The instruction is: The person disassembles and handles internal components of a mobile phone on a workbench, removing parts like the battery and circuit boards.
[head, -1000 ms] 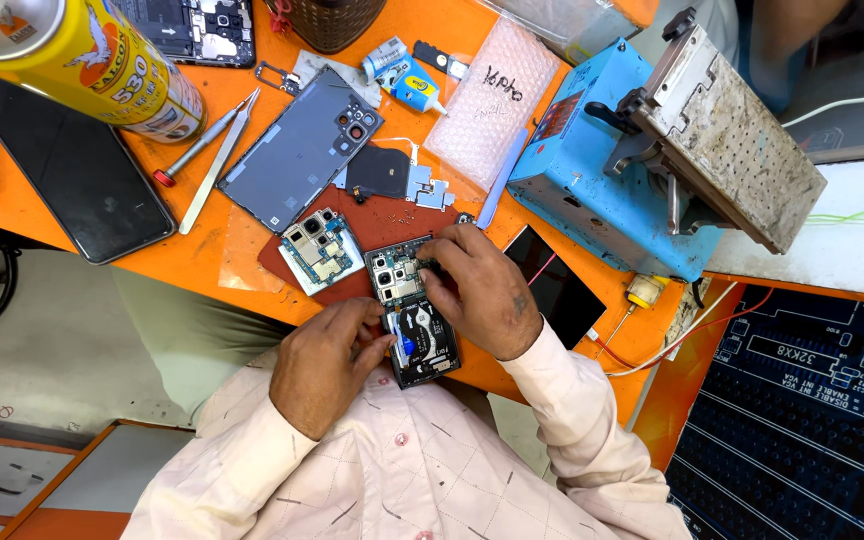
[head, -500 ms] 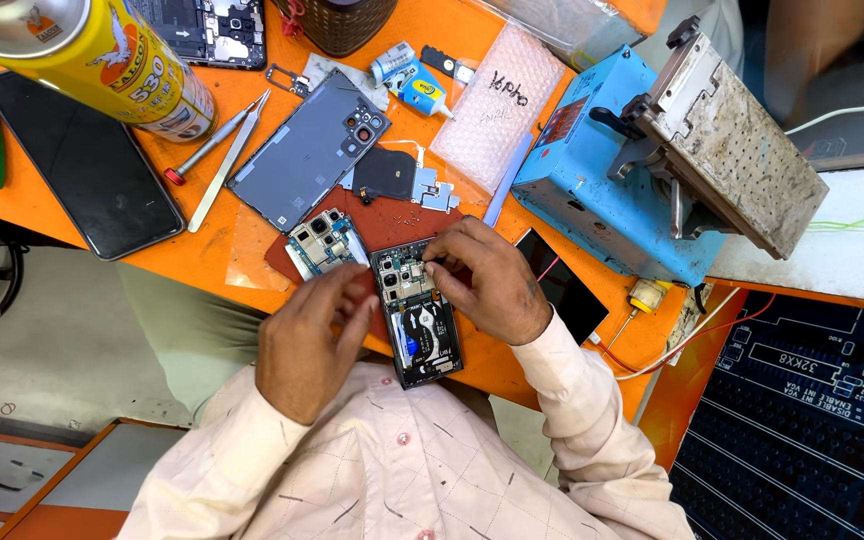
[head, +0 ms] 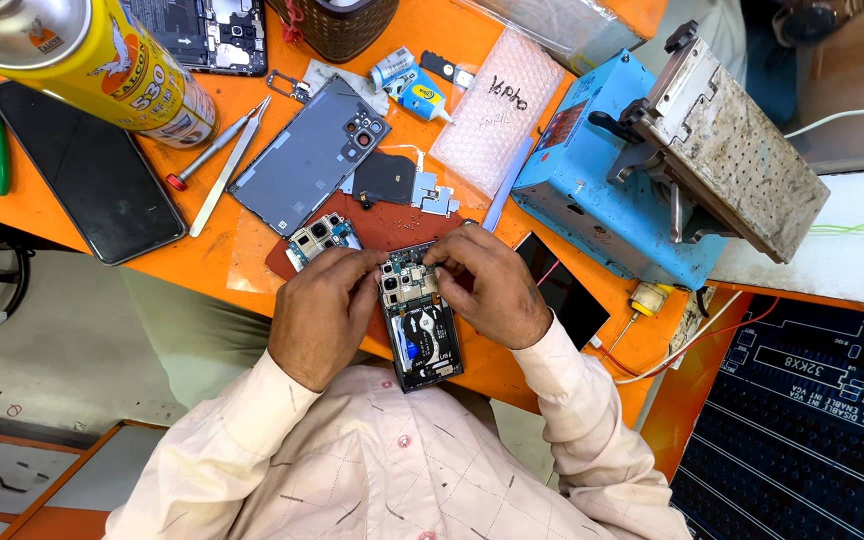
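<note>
Orange worktop runs under everything, and the opened phone lies at its near edge, insides showing, partly on a dark red mat. Far left of the phone sits a black phone, screen up, beside a yellow spray can. Tweezers and a grey back cover lie up-left of the phone. Both hands work on it: the left hand is curled, fingertips pinching at its upper left edge, and the right hand closes its fingers on the top end. Right of the phone stands a blue machine.
</note>
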